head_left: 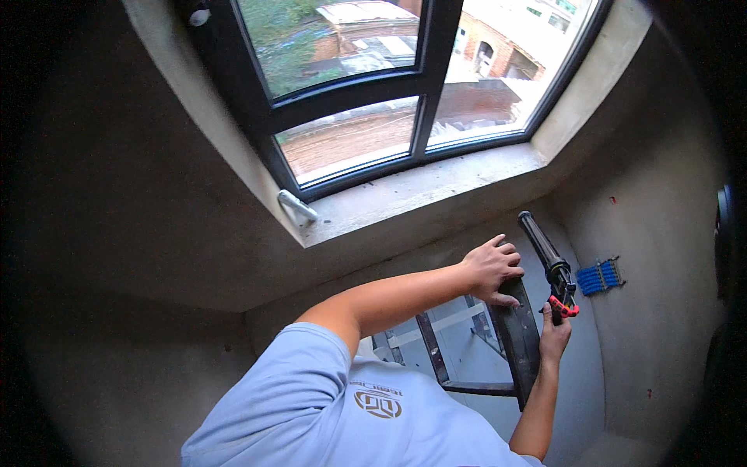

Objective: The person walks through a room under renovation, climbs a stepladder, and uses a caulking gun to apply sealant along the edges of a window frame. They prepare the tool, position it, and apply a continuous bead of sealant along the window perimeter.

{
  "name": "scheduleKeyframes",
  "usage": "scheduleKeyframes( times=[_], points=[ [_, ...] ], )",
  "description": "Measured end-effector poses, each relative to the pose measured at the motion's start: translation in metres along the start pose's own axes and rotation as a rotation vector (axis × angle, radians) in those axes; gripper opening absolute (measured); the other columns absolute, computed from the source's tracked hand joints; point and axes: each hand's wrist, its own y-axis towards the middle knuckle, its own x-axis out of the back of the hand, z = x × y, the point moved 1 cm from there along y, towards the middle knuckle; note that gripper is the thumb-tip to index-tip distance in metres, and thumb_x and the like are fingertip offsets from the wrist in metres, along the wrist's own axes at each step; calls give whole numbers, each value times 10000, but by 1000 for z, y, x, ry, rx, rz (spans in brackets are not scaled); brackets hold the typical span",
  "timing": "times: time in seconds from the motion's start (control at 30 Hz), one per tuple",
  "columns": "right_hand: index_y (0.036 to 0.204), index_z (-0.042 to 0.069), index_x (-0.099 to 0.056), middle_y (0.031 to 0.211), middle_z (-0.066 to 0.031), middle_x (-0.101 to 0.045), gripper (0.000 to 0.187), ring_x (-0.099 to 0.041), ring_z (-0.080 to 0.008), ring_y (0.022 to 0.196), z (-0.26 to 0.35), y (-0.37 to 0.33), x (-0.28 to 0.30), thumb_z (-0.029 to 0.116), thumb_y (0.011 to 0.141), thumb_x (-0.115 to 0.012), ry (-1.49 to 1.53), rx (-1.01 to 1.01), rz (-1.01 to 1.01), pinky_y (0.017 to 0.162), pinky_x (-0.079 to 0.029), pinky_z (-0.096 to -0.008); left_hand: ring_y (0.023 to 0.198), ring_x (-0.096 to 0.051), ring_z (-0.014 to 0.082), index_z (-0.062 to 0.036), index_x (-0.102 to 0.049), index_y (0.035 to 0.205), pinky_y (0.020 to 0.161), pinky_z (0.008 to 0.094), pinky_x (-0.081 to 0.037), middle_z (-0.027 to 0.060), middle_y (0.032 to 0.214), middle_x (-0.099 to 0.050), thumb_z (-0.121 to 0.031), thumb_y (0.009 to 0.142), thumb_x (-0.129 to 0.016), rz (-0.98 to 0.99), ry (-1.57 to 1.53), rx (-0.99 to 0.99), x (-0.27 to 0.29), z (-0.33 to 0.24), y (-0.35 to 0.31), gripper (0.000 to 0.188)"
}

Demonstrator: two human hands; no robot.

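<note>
My right hand (pixel 555 336) is closed around the grip end of a black gun-shaped tool (pixel 545 247). This tool has a long ribbed barrel pointing up and away, and a bright red part beside my fingers. My left hand (pixel 496 270) holds the far end of the dark top board of a stepladder (pixel 520 342), its thumb on the board and its fingers bent over the edge. The barrel is just right of the ladder top, apart from my left hand. Below the board, the ladder's frame shows partly behind my shirt and left arm.
A dark-framed window (pixel 420 124) stands ahead, above a dusty concrete sill (pixel 436 183). A pale, long object (pixel 296 206) lies at the sill's left corner. On the right, a blue ribbed piece (pixel 599 276) sits by the bare grey wall (pixel 654 233).
</note>
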Motion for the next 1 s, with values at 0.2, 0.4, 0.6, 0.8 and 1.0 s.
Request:
scheduleKeyframes(
  times=[0.2, 0.4, 0.6, 0.8, 1.0],
  points=[
    [1130, -7, -715, 908, -94, -723, 349, -652, -158, 864, 7, -7, -1, 305, 974, -695, -158, -74, 75, 828, -498, -329, 1157, -544, 283, -144, -704, 1112, 995, 496, -427, 93, 1100, -630, -760, 797, -585, 29, 23, 45, -1, -10, -3, 702],
    [1033, -29, -719, 845, -90, -714, 365, -647, -184, 792, -1, 1, -4, 330, 969, -694, -28, 31, 21, 778, -505, -353, 1123, -550, 284, -156, -689, 1120, 896, 447, -467, 81, 1060, -619, -736, 789, -624, 4, 35, 34, -2, 0, -3, 671],
    [1076, -40, -714, 911, -104, -728, 359, -666, -182, 853, -2, -1, -4, 304, 973, -691, -70, -44, 48, 813, -512, -355, 1125, -549, 293, -137, -693, 1117, 943, 464, -460, 94, 1115, -619, -704, 783, -667, 72, -1, 101, -1, -9, -5, 659],
    [1132, -36, -708, 959, -107, -732, 327, -670, -176, 897, 5, -5, -3, 253, 980, -681, -130, -138, 120, 843, -512, -331, 983, -636, 286, -87, -691, 952, 839, 416, -533, 146, 1021, -652, -370, 871, -760, -510, -54, 279, 48, 71, -65, 303],
    [1056, -66, -689, 921, -93, -700, 400, -613, -179, 858, -6, -4, -7, 325, 973, -693, -176, -163, 117, 846, -484, -346, 990, -682, 412, -50, -711, 989, 888, 475, -515, 220, 1012, -721, -504, 964, -533, -877, 136, 1556, 199, 331, -220, 488]
  ],
)
